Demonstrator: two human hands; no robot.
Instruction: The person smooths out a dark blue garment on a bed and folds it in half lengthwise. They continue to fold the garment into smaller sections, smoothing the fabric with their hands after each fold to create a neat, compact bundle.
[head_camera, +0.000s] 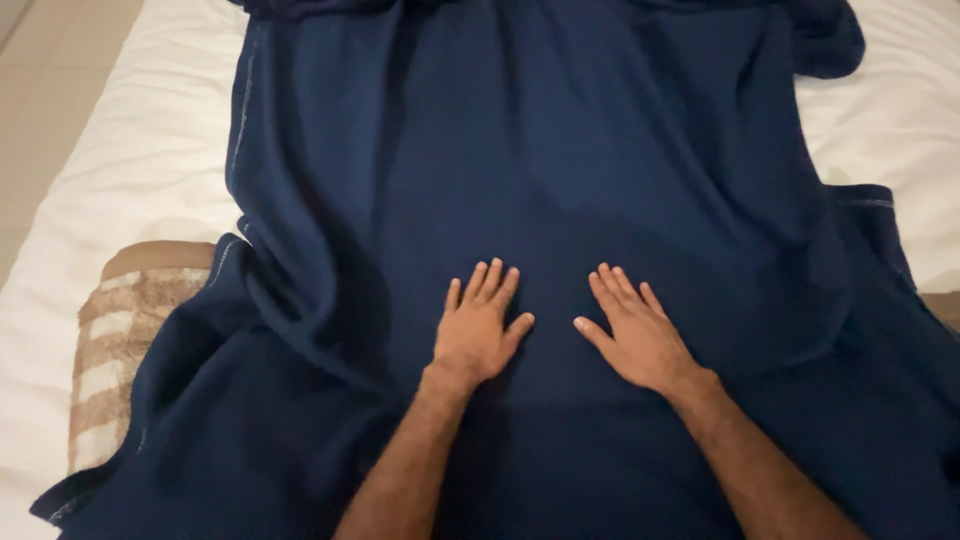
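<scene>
Head view: the left hand (478, 330) and right hand (635, 335) lie flat, fingers spread, gripping nothing, side by side on a dark blue blanket (540, 150) that stretches lengthwise away from them over the white bed (150, 150) (striped pillow (120, 340) at left)

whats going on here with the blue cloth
A person has both hands pressed flat, palms down, on a dark blue blanket spread over a white bed. The left hand and right hand lie side by side near the middle, fingers spread. The cloth is rumpled, with folds along its left side. A brown-and-cream checked pillow shows at the left edge.
</scene>
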